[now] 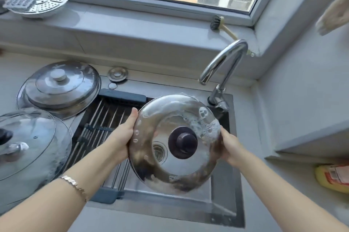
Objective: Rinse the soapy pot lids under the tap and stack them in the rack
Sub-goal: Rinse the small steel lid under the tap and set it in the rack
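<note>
A steel pot lid (pixel 160 173) with a dark round knob and patches of soap foam hangs tilted over the sink (pixel 224 211), below and left of the tap (pixel 224 61). No water is seen running. My left hand (pixel 122 137) grips its left rim and my right hand (pixel 229 148) grips its right rim. A roll-up rack (pixel 98 126) of metal rods spans the sink's left part. Two large steel lids (pixel 60 88) lie stacked on the counter at the left. Glass lids (pixel 28 144) lie in front of them.
A perforated steamer plate (pixel 41 1) with a grater on it sits on the windowsill at the far left. A dish brush (pixel 222 25) lies on the sill near the tap. A yellow bottle (pixel 332 178) lies on the counter at the right, under a shelf.
</note>
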The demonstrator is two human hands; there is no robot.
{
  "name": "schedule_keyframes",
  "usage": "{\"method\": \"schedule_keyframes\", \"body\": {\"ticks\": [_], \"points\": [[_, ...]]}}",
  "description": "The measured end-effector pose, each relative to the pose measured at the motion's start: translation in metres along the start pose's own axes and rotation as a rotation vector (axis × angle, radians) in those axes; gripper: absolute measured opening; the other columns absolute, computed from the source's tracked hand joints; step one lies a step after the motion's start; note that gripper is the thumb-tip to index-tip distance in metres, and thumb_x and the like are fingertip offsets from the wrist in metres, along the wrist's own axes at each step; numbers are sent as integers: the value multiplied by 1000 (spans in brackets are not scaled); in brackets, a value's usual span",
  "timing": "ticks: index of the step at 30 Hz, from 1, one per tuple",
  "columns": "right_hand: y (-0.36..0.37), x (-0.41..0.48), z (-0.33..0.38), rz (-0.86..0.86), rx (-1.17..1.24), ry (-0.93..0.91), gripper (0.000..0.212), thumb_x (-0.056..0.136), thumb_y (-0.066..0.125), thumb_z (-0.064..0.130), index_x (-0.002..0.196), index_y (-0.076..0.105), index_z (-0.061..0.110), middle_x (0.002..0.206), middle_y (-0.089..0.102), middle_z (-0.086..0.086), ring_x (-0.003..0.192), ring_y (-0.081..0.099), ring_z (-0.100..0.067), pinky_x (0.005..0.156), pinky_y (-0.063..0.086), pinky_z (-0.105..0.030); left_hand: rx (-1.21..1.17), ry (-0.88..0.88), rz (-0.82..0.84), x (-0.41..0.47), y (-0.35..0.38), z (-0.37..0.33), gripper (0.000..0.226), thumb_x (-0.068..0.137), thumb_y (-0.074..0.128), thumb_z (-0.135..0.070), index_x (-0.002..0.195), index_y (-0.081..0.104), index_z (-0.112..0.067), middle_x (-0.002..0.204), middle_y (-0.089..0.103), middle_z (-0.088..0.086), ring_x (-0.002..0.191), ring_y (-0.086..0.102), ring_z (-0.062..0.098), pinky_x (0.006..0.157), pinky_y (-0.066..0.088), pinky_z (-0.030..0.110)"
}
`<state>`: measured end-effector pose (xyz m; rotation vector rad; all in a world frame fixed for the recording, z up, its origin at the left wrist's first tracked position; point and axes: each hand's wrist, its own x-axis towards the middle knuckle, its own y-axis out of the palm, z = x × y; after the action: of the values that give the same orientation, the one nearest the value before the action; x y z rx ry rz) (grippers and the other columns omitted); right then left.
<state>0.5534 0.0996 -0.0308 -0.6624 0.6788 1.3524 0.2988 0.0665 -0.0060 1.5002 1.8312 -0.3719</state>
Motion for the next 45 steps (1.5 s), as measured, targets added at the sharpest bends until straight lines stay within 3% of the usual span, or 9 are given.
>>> {"method": "schedule_keyframes", "body": {"ticks": [4, 8, 14, 18, 21, 24, 34, 41, 45], "points": [[4, 13, 19, -93, -281, -123, 48, 95, 42, 42, 108, 60, 0, 109, 63, -18, 100, 61, -31, 98, 46, -44, 97, 121, -200, -9, 21, -10, 54, 85, 51, -56, 89, 69, -5, 90, 72, 17, 83, 68, 33, 86, 53, 46], [6, 39, 51, -168, -309, -180, 48, 92, 44, 49, 97, 58, 3, 74, 57, -9, 64, 57, -21, 67, 53, -33, 17, 133, -321, -5, 32, -19, 55, 83, 56, -55, 96, 70, -4, 91, 73, 16, 88, 69, 33, 89, 53, 46], [22, 71, 67, -179, -453, -8, 45, 97, 35, 40, 121, 48, 3, 95, 62, -19, 57, 53, -21, 51, 45, -25, -170, 70, -304, 8, 34, -21, 47, 89, 51, -51, 95, 69, -8, 65, 73, 6, 54, 70, 18, 48, 57, 27], [28, 79, 67, -214, -370, 59, 46, 98, 30, 27, 143, 30, 16, 130, 55, -19, 48, 37, -18, 48, 31, -20, -159, 66, -285, 19, 35, -21, 49, 89, 50, -51, 98, 68, -6, 68, 74, 8, 56, 71, 19, 45, 55, 26], [29, 83, 67, -222, -194, 169, 50, 101, 26, 38, 136, 42, 6, 114, 64, -8, 39, 32, -16, 42, 23, -19, -160, 60, -265, 24, 39, -20, 49, 89, 50, -51, 96, 68, -5, 65, 73, 8, 54, 70, 19, 43, 53, 24], [24, 87, 61, -295, -262, 97, 36, 99, 28, 29, 111, 52, 5, 80, 62, -14, 49, 41, -18, 47, 32, -22, -171, 28, -255, 28, 45, -20, 50, 89, 50, -50, 97, 67, -4, 63, 72, 9, 52, 69, 19, 42, 53, 24], [10, 97, 43, -265, -410, -63, 45, 94, 27, 21, 101, 60, -10, 84, 65, -16, 68, 55, -25, 53, 43, -27, -164, 0, -229, 33, 53, -19, 49, 89, 51, -51, 92, 68, -6, 67, 73, 12, 53, 70, 21, 44, 55, 27], [20, 81, 50, -299, -574, -15, 48, 95, 31, 28, 129, 41, -4, 128, 51, -21, 113, 51, -32, 97, 38, -38, -117, 27, -240, 29, 58, -19, 50, 90, 48, -51, 88, 68, -5, 66, 72, 14, 54, 70, 22, 53, 59, 31], [61, 15, 36, -243, -569, -617, 56, 97, 36, 26, 147, 19, 9, 154, 18, -2, 141, 15, -9, 115, 12, -26, -31, 87, -317, 27, 64, -16, 51, 91, 43, -54, 77, 63, -9, 80, 70, 14, 74, 66, 27, 77, 55, 41]]}}
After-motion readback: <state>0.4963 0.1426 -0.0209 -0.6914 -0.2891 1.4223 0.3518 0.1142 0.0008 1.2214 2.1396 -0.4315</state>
